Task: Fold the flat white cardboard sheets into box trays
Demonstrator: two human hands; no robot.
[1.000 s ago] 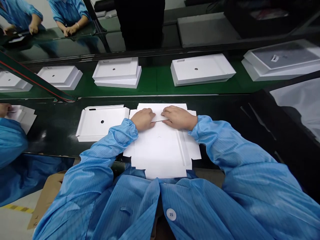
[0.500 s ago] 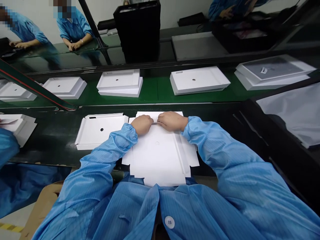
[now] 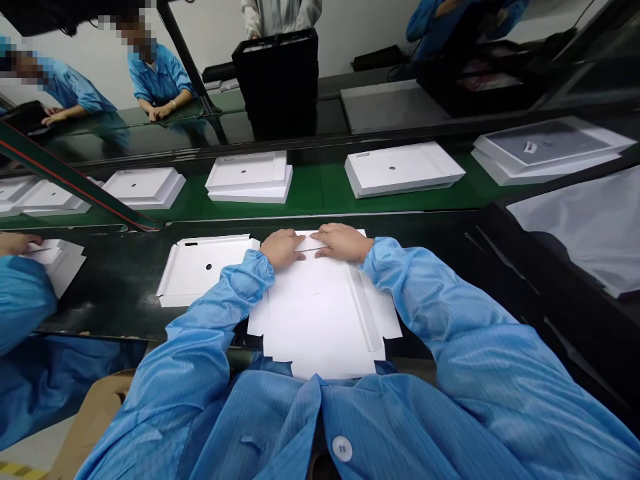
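A white cardboard box blank lies in front of me, its side flaps spread and its near end reaching over the table edge towards my jacket. My left hand grips the far flap of the blank, fingers beyond the fold and thumb on the near side. Close by on the right, my right hand pinches the same flap in the same way. A narrow dark line shows along the fold between the hands. To the left rests a partly folded white tray with a round hole.
Stacked white box trays stand along the green conveyor behind the table. A slanted post crosses at left. A co-worker's sleeve and hand are over white cardboard there. Clear plastic sheeting lies on black material at right.
My hands stay at the far flap, their thumbs now set apart from the fingers on the near side of the fold. The whole view has shifted slightly.
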